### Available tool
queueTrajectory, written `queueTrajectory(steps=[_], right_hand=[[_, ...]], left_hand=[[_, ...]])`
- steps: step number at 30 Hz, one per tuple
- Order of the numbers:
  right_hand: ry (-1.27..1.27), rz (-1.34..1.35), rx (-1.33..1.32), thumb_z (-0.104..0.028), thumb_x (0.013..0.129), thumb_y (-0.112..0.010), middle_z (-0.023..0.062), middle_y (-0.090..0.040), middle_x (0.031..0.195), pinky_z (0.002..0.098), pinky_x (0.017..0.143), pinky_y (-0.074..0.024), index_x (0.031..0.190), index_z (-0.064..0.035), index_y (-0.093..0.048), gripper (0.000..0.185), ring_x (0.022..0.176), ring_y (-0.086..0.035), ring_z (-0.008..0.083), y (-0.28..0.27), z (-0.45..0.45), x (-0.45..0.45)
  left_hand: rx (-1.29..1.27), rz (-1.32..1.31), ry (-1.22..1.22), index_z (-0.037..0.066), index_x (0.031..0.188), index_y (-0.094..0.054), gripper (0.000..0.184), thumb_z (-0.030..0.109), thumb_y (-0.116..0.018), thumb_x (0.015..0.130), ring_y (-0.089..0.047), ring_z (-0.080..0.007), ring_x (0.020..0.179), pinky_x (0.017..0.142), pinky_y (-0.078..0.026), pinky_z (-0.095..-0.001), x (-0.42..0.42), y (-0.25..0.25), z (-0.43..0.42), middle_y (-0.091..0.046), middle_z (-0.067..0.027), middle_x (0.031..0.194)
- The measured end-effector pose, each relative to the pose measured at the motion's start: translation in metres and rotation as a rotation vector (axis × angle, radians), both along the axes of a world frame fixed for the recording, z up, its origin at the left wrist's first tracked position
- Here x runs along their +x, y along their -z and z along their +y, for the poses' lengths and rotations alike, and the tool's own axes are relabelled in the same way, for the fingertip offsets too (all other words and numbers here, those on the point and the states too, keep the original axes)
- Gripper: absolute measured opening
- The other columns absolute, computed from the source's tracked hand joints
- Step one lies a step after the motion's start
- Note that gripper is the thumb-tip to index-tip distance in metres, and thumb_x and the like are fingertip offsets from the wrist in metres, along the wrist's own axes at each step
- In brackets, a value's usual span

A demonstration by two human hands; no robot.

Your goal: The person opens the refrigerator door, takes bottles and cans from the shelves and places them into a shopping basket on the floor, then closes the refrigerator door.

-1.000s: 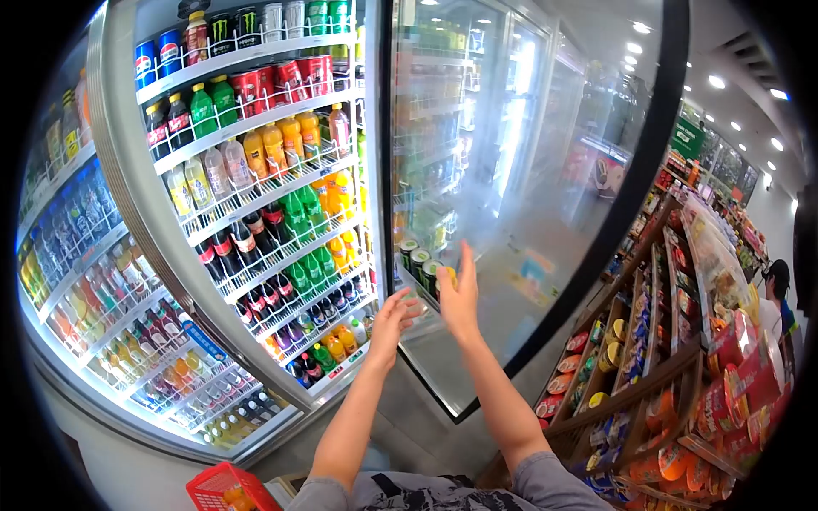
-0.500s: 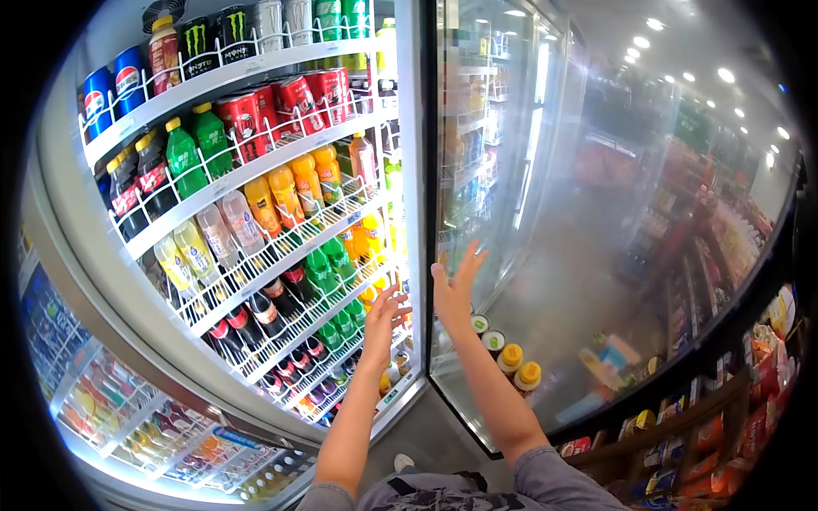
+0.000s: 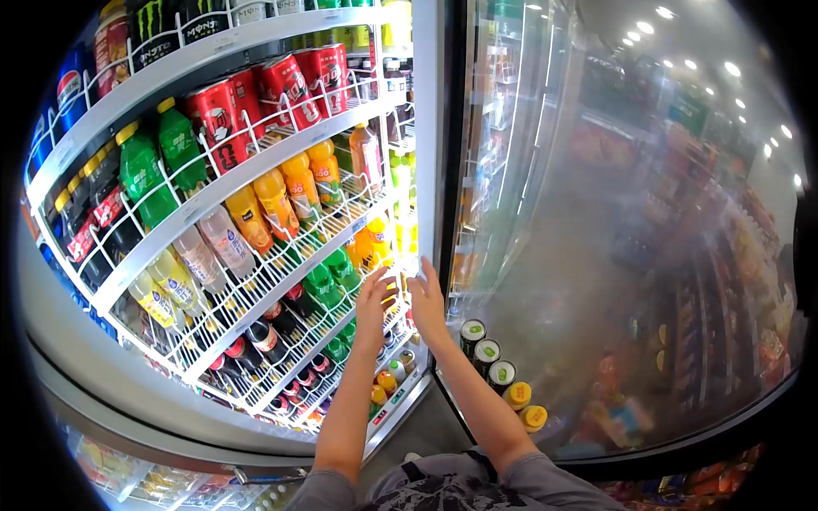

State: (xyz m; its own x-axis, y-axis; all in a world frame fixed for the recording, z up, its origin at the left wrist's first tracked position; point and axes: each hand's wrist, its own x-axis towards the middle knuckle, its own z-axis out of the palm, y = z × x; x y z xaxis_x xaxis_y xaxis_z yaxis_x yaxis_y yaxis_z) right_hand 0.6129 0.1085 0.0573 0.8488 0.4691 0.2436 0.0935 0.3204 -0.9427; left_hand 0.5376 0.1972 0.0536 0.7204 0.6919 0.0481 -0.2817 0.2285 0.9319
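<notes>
In the head view my left hand (image 3: 373, 302) is raised before the opened drinks fridge, its fingers loosely bent and apart around nothing. Close beside it, my right hand (image 3: 425, 300) is up with fingers stretched, also holding nothing. Behind them are wire shelves (image 3: 281, 234) of bottles. Nearest my left hand are green bottles (image 3: 322, 285) and orange drink bottles (image 3: 371, 243). Higher up stand red cans (image 3: 290, 89), orange juice bottles (image 3: 274, 200) and a green bottle (image 3: 143, 170). Whether either hand touches a shelf is unclear.
The fogged glass door (image 3: 579, 255) is swung out on my right. Several dark cans (image 3: 486, 351) and yellow-capped bottles (image 3: 533, 417) show low by the door. Black energy drink cans (image 3: 153, 30) stand on the top shelf. Another lit cooler (image 3: 128, 468) is at lower left.
My right hand has moved left, from before the glass door to beside my left hand. The view has come closer to the shelves, and both hands still hold nothing.
</notes>
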Motion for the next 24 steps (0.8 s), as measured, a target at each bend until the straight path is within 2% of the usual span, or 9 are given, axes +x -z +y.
queueTrajectory(steps=[3,6,8,10,11,12,18,20,24], right_hand=[[-0.004,0.019,-0.07,-0.017,0.097,-0.053,0.0226,-0.041,0.146,0.0372,0.107,-0.0404,0.145,-0.0027,-0.039,0.052,0.129,-0.048,0.0309,0.005,0.01,0.005],[-0.05,0.021,-0.091,-0.019,0.098,-0.053,0.0231,-0.043,0.146,0.0374,0.104,-0.0426,0.144,-0.0032,-0.041,0.05,0.129,-0.049,0.0315,0.025,0.028,0.022],[-0.009,-0.027,-0.078,-0.021,0.098,-0.052,0.0226,-0.047,0.143,0.0365,0.102,-0.0438,0.142,-0.0021,-0.043,0.049,0.126,-0.053,0.0303,0.035,0.043,0.034],[0.019,-0.111,-0.188,-0.022,0.098,-0.052,0.0216,-0.052,0.138,0.035,0.101,-0.0436,0.14,-0.0014,-0.046,0.047,0.122,-0.057,0.0287,0.038,0.058,0.05],[0.005,-0.107,-0.202,-0.023,0.098,-0.051,0.018,-0.056,0.134,0.0325,0.103,-0.0415,0.139,-0.0042,-0.049,0.044,0.123,-0.055,0.025,0.043,0.07,0.061],[-0.001,-0.105,-0.23,-0.023,0.098,-0.051,0.0194,-0.057,0.133,0.0329,0.103,-0.0408,0.139,-0.004,-0.049,0.044,0.123,-0.054,0.0258,0.034,0.075,0.064],[0.026,-0.104,-0.322,-0.026,0.095,-0.057,0.021,-0.06,0.129,0.0349,0.094,-0.05,0.138,-0.006,-0.05,0.048,0.111,-0.064,0.027,0.057,0.132,0.121],[0.134,-0.368,-0.394,-0.026,0.092,-0.062,0.0218,-0.061,0.127,0.0366,0.09,-0.0533,0.138,-0.0069,-0.05,0.052,0.107,-0.067,0.0291,0.072,0.153,0.143],[0.093,-0.453,-0.411,-0.034,0.088,-0.067,0.0246,-0.06,0.126,0.0387,0.094,-0.0507,0.141,-0.0067,-0.046,0.062,0.114,-0.063,0.0337,0.065,0.183,0.169]], left_hand=[[0.017,0.009,0.001,0.009,0.136,-0.051,0.038,0.017,-0.046,0.1,-0.062,-0.0165,0.1,0.084,-0.047,-0.0309,0.009,0.008,0.025,-0.063,-0.0072,0.118],[-0.007,0.012,-0.004,0.007,0.135,-0.051,0.037,0.016,-0.046,0.099,-0.061,-0.0158,0.101,0.086,-0.048,-0.0306,0.016,0.01,0.041,-0.062,-0.0073,0.119],[-0.023,0.036,-0.015,0.006,0.135,-0.051,0.038,0.016,-0.047,0.099,-0.061,-0.0152,0.102,0.087,-0.048,-0.0301,0.021,0.015,0.052,-0.061,-0.0073,0.121],[-0.021,0.068,-0.032,0.006,0.136,-0.051,0.04,0.015,-0.048,0.097,-0.06,-0.0152,0.103,0.089,-0.047,-0.0301,0.03,0.024,0.065,-0.059,-0.0071,0.125],[-0.008,0.089,-0.04,0.007,0.138,-0.049,0.042,0.015,-0.048,0.096,-0.059,-0.0155,0.106,0.091,-0.046,-0.0304,0.034,0.026,0.071,-0.058,-0.0076,0.128],[0.006,0.112,-0.048,0.007,0.139,-0.048,0.044,0.015,-0.048,0.096,-0.058,-0.0159,0.109,0.092,-0.046,-0.0306,0.038,0.026,0.078,-0.056,-0.008,0.131],[0.042,0.095,0.011,0.007,0.147,-0.038,0.052,0.015,-0.046,0.096,-0.049,-0.0192,0.126,0.097,-0.042,-0.0309,0.081,0.054,0.132,-0.042,-0.0101,0.149],[0.037,0.129,0.016,0.007,0.148,-0.037,0.052,0.016,-0.045,0.097,-0.047,-0.0206,0.128,0.098,-0.041,-0.0316,0.089,0.053,0.141,-0.041,-0.0108,0.15],[0.005,0.177,0.001,0.01,0.147,-0.039,0.05,0.024,-0.046,0.1,-0.049,-0.0216,0.126,0.098,-0.041,-0.0328,0.091,0.068,0.145,-0.044,-0.0102,0.148]])
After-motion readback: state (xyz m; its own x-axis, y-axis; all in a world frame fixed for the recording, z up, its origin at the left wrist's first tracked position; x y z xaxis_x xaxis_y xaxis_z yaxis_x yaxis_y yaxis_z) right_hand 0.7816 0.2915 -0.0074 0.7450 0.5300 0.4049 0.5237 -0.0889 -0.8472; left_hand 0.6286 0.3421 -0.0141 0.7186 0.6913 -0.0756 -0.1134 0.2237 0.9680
